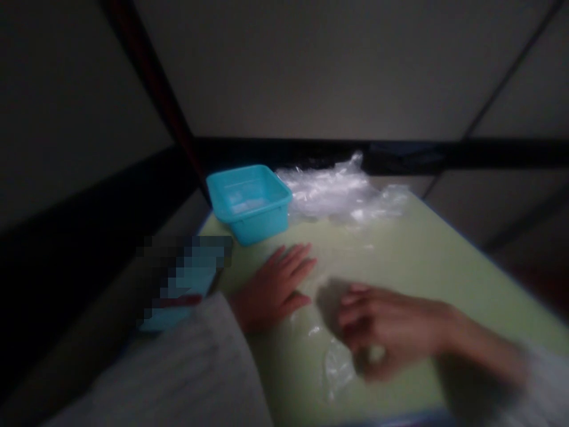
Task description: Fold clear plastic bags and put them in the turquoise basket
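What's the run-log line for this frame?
left hand: flat on clear plastic bag | right hand: fingers curled at bag | turquoise bin behind | plastic pile beside bin

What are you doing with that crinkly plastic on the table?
A person has both hands on a pale green table. The left hand lies flat, pressing down on a clear plastic bag spread in front of them. The right hand is curled over the same bag, fingers bent as if pinching it, though the blur hides the exact grip. Farther back sit a blue tub and, right beside it, a heap of more clear plastic bags.
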Available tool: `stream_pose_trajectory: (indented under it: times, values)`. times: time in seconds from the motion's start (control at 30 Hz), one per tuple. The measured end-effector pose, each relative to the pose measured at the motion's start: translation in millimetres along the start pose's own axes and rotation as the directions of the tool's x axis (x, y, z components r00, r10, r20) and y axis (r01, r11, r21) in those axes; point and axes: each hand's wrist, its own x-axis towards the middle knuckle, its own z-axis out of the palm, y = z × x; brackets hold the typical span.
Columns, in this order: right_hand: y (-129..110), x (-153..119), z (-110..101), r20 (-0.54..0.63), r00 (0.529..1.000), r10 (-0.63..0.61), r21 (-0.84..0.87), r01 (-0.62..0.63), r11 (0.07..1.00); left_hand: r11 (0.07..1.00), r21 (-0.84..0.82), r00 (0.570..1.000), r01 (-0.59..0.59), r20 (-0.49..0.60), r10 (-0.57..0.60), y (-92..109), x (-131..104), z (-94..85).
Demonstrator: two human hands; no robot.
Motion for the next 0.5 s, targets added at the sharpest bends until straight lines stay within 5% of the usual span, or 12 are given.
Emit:
stream_pose_trajectory:
  times: [0.23,0.5]
  values:
    - [-9,1,7,0.026,1.000,0.001,-0.084,0.001,0.996,0.995,-0.100,0.992,-0.018,-0.125,0.006,6,4,-4.4]
    - [8,0,-7,-0.148,0.986,0.080,0.210,-0.048,0.977,0.827,-0.563,0.994,-0.020,-0.102,-0.045,20,-3,-12.4]
